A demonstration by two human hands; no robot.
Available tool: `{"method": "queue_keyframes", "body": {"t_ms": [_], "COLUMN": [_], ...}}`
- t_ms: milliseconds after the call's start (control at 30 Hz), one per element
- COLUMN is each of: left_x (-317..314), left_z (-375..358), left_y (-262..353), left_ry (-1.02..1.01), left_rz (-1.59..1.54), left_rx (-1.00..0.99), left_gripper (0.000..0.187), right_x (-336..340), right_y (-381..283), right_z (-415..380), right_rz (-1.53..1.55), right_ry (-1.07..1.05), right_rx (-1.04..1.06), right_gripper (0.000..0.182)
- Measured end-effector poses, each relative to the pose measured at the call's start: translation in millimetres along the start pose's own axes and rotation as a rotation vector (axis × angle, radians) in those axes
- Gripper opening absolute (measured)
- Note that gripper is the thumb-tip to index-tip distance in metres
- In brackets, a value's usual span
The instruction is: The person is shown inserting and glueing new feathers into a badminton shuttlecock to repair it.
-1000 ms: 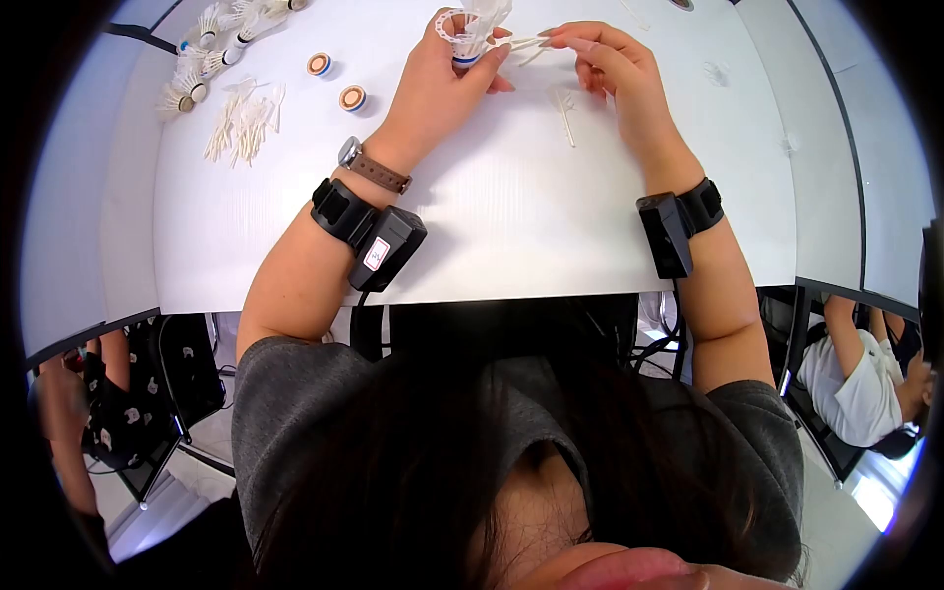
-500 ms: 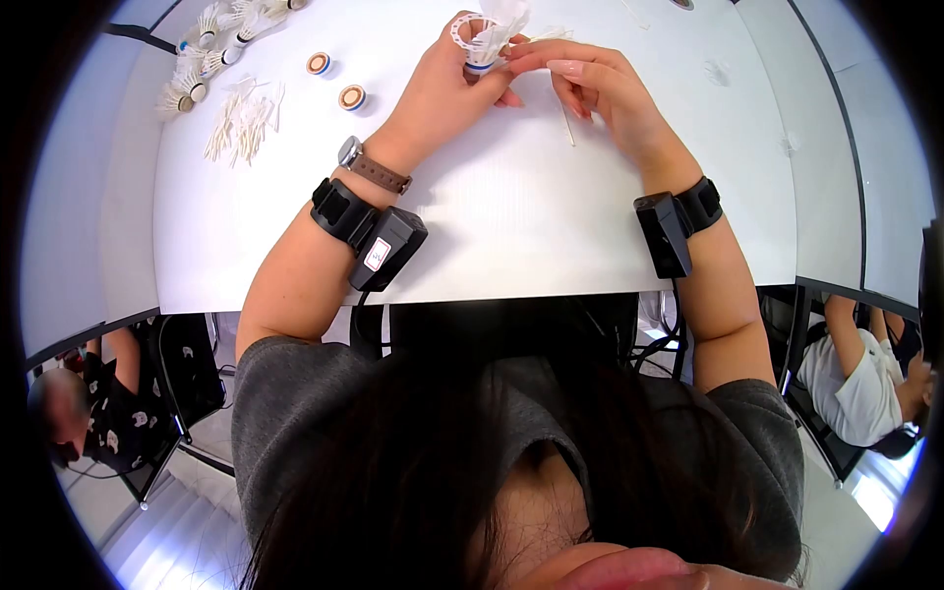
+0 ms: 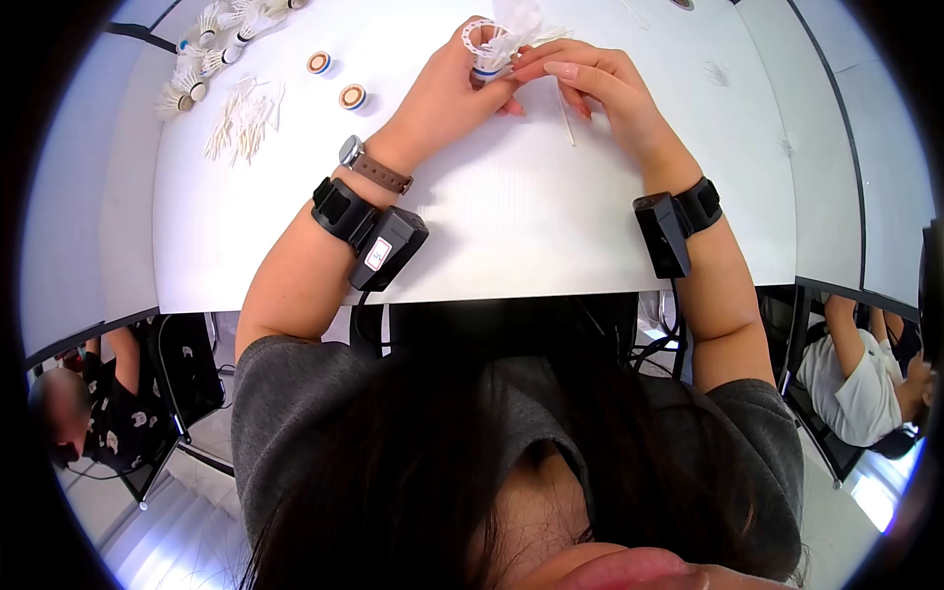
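Note:
Near the far middle of the table, my left hand [image 3: 452,93] is closed around a partly stripped shuttlecock [image 3: 487,71] with a blue band on its base. A white notched ring [image 3: 484,37] sits at the feather end. My right hand [image 3: 600,84] has its fingertips pressed against the shuttlecock's right side; what they pinch is partly hidden. Under the right fingers a thin white feather shaft [image 3: 567,118] points down toward the table. More white feather pieces [image 3: 546,37] show just behind the right hand.
Two loose cork bases [image 3: 319,63] stand left of my hands. A pile of white feather shafts [image 3: 243,120] lies further left, below several shuttlecocks [image 3: 208,61] at the table's [image 3: 551,226] far-left corner. A feather tuft [image 3: 717,73] lies right. Panels flank both sides; other people sit beyond.
My left hand and the shuttlecock have shifted slightly right and nearer to me. The right fingers stay at its side with little movement.

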State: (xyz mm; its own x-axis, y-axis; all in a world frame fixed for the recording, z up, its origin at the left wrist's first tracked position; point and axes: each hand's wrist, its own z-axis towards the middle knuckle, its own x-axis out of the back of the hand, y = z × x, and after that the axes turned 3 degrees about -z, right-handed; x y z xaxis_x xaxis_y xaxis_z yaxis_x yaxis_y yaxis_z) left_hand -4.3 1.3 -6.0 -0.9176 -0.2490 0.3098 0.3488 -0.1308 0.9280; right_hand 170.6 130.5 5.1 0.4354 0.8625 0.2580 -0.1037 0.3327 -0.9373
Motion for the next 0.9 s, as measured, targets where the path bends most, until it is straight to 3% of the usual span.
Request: {"method": "queue_keyframes", "body": {"t_ms": [33, 133, 433, 900], "left_x": [0, -1, -3, -4], "left_z": [0, -1, -1, -1], "left_y": [1, 3, 6, 0], "left_ry": [0.0, -0.005, -0.005, 0.09], "left_rz": [0.004, 0.016, -0.011, -0.024], "left_rx": [-0.001, -0.002, -0.008, 0.028], "left_gripper": [0.033, 0.033, 0.036, 0.041], "right_x": [0, -2, 6, 5], "right_y": [-1, 2, 10, 4], "right_z": [0, 1, 1, 1], "right_rz": [-0.042, 0.083, 0.001, 0.089], "right_ry": [-0.014, 0.034, -0.044, 0.2], "right_rx": [-0.006, 0.031, -0.053, -0.087], "right_gripper": [0.043, 0.031, 0.042, 0.026]}}
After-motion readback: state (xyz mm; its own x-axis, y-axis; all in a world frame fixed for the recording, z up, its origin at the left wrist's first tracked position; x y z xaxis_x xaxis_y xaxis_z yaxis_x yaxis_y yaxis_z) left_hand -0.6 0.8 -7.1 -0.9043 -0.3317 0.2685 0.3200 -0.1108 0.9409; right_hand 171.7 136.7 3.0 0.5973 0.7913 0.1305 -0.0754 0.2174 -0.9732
